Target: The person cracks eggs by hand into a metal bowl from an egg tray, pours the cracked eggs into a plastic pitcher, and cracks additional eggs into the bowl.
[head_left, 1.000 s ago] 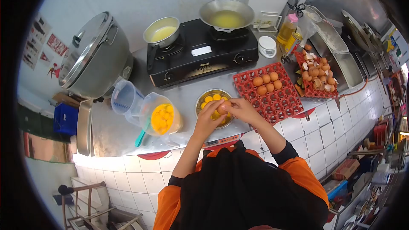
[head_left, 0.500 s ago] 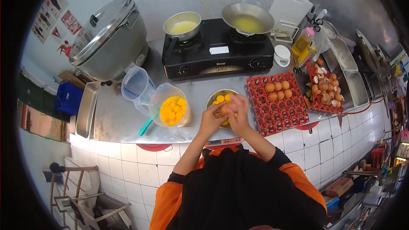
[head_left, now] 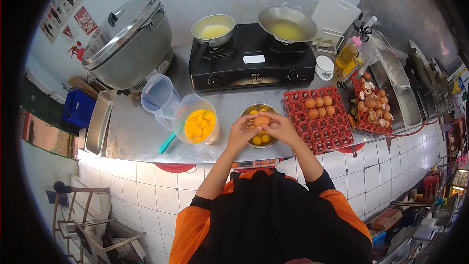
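Between my left hand (head_left: 240,131) and my right hand (head_left: 282,128) is a brown egg (head_left: 261,121), with the fingers of both closed on it from either side. The egg is over a round metal bowl (head_left: 243,112) holding several yolks. Whether the shell is cracked, I cannot tell. Close to my right hand lies a red egg tray (head_left: 317,129) with several whole brown eggs (head_left: 318,106) in its upper part. Left of my left hand stands a clear plastic jug (head_left: 181,117) with many yolks (head_left: 199,126) in it.
A black two-burner stove (head_left: 251,68) at the back carries a saucepan (head_left: 213,29) and a wok (head_left: 287,23). Another clear jug (head_left: 159,96), a turquoise-handled utensil (head_left: 167,143) and a big pot (head_left: 128,44) are left. Eggshells (head_left: 376,106) fill a second tray at right. An orange scale (head_left: 254,164) sits at the front edge.
My right hand has come down and turned outward, so the egg shows more fully between both hands. The view has shifted slightly.
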`<control>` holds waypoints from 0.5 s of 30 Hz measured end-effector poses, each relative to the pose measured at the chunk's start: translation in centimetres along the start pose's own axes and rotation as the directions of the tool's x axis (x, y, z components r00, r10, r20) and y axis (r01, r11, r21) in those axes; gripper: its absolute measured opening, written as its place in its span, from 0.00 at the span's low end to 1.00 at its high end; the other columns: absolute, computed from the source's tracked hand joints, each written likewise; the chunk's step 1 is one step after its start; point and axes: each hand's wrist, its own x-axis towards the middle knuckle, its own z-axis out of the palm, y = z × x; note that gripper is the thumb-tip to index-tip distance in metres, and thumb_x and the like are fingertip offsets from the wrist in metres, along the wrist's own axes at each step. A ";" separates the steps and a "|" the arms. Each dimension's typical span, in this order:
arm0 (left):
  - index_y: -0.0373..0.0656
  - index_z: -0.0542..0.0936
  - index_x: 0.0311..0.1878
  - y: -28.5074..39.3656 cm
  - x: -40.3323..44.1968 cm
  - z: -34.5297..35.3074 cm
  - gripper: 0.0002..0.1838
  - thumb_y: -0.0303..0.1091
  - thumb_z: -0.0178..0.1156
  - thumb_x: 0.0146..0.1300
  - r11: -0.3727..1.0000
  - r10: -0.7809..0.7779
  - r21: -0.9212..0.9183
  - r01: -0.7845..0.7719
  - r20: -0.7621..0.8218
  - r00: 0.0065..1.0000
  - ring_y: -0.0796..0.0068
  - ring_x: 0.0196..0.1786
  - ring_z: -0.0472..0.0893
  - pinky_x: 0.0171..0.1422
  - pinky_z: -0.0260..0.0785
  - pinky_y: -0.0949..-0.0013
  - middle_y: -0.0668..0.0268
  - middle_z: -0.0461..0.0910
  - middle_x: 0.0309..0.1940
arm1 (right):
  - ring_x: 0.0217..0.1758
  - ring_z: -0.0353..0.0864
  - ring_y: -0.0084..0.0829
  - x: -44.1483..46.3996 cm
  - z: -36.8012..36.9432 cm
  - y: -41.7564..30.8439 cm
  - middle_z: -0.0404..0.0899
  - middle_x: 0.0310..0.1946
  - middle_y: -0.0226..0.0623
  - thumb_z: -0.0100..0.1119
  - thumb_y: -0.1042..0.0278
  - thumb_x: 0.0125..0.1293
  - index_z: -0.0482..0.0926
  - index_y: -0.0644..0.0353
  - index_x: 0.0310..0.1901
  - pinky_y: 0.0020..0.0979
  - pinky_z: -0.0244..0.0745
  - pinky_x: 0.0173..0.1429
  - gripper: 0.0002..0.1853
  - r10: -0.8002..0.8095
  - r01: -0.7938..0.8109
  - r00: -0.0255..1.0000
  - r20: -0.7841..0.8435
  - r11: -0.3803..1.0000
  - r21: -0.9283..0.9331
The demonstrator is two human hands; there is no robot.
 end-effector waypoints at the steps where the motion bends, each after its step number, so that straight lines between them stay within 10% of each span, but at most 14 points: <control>1: 0.36 0.76 0.59 -0.3 -0.1 0.0 0.25 0.18 0.68 0.56 1.000 0.009 0.028 -0.009 -0.016 1.000 0.73 0.55 0.79 0.57 0.75 0.72 0.61 0.78 0.53 | 0.36 0.79 0.15 0.0 -0.1 0.2 0.84 0.34 0.31 0.65 0.69 0.62 0.78 0.56 0.61 0.20 0.75 0.43 0.24 -0.021 0.019 0.999 -0.026 0.996 -0.086; 4: 0.35 0.76 0.58 -1.6 -0.1 0.1 0.24 0.17 0.66 0.57 0.994 0.047 0.103 -0.040 -0.064 0.997 0.72 0.55 0.79 0.58 0.76 0.71 0.62 0.78 0.54 | 0.43 0.84 0.22 -0.1 0.0 -0.8 0.86 0.39 0.42 0.66 0.69 0.57 0.80 0.56 0.59 0.25 0.78 0.49 0.25 0.130 -0.144 0.989 -0.063 0.940 -0.309; 15: 0.37 0.77 0.55 -2.1 0.3 1.1 0.21 0.16 0.62 0.58 0.971 0.114 0.226 -0.077 -0.158 0.981 0.72 0.60 0.78 0.62 0.74 0.69 0.61 0.77 0.60 | 0.47 0.85 0.48 0.0 1.7 0.1 0.84 0.44 0.46 0.65 0.70 0.54 0.81 0.50 0.55 0.39 0.81 0.51 0.24 -0.229 0.123 0.953 -0.201 0.892 -0.435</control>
